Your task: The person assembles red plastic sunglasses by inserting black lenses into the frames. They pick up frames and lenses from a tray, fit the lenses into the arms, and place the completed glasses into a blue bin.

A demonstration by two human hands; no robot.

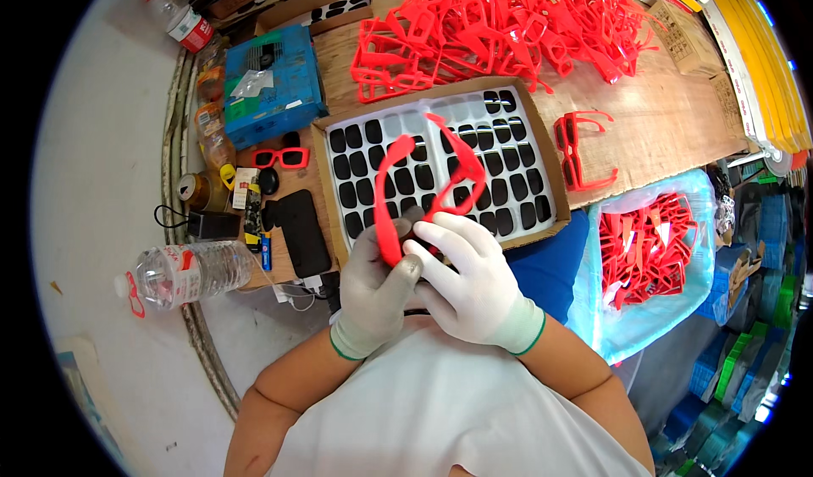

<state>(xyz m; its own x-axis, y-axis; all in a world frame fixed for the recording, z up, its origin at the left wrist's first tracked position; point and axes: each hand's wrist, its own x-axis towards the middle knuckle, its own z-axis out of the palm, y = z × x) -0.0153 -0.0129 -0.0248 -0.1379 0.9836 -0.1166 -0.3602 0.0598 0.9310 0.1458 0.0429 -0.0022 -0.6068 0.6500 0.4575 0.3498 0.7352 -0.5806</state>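
Both my hands wear white gloves with green cuffs and hold one red sunglasses frame [385,210] close to my body. Its two temple arms point away from me, over the box. My left hand [374,284] grips the left end of the frame, its fingertips greyed. My right hand [476,275] pinches the frame front from the other side; the fingers cover most of that front, so I cannot tell whether lenses sit in it. Just beyond my hands lies a cardboard box [555,191] with a white tray holding rows of dark lenses [374,130].
A heap of red frames [474,28] covers the far table. Red glasses [580,151] lie right of the box, red sunglasses [282,158] left. A lined bin [703,223] holds more frames. At left are a blue machine [275,87], a black phone [303,233] and a bottle [190,274].
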